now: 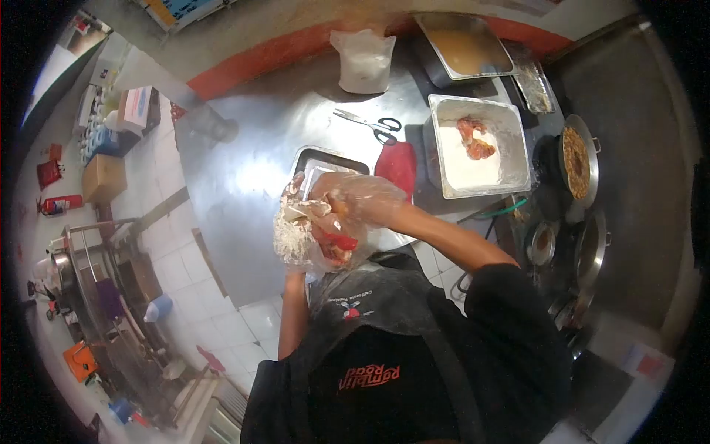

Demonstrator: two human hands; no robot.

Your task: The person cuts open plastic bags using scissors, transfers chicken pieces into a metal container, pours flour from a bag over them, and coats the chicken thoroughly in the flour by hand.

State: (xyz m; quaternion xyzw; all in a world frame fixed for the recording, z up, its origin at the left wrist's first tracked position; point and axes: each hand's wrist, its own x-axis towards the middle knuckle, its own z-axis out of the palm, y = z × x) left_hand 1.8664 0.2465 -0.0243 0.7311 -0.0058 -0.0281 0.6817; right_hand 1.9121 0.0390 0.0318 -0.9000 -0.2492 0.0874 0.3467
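My left hand [294, 233], thickly coated in white flour, is closed on a crumpled clear plastic bag [347, 263] in front of my apron. Reddish pieces, which look like raw meat, and something bright red [340, 241] show in or behind the plastic. My right hand [353, 198] reaches in from the right at the bag's top, covered by clear plastic and blurred; its fingers are hidden. Just beyond both hands lies a small metal tray [347, 160] on the steel table [244, 170].
Black-handled scissors [377, 127] and a red cloth [396, 169] lie beyond my hands. To the right are a flour tub [450, 174] holding reddish meat, a tray of brownish liquid [462, 52] and a pan of frying food [575, 161]. A white bag [364, 65] stands at the back.
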